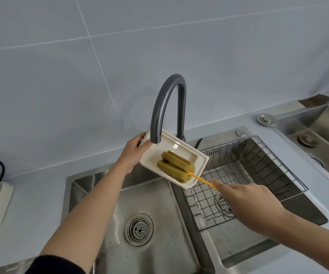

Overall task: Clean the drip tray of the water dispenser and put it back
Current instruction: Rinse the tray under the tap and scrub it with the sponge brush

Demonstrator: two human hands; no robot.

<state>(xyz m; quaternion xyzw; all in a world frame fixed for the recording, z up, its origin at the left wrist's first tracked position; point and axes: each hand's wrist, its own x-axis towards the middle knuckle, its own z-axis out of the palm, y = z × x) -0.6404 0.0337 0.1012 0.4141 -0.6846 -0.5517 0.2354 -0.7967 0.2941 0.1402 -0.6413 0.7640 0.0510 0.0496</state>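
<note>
Two bare hands work over a steel double sink in the head view. The left hand (130, 153) grips the far left corner of the cream drip tray (180, 145), fingers curled over its rim, and holds it tilted, hollow side up, above the divider between the basins and just beneath the spout of the dark grey faucet (171, 89). A thin stream of water (157, 150) falls from the spout into the tray's recess. Inside that recess lies the green-yellow head of a sponge brush (174, 165), pressed against the tray floor. Its orange handle (203, 179) runs out over the tray's near right edge to the right hand (246, 200), which holds the handle's end with curled fingers while the index finger lies straight along it. Below the left forearm sits the left basin (104, 194) with its round drain strainer (139, 229). A wire rack (258, 167) rests in the right basin, under the right hand. Pale countertop (41, 175) surrounds the sink, a grey tiled wall (159, 36) rises behind it, and part of another steel sink (318, 123) shows at the right edge.
</note>
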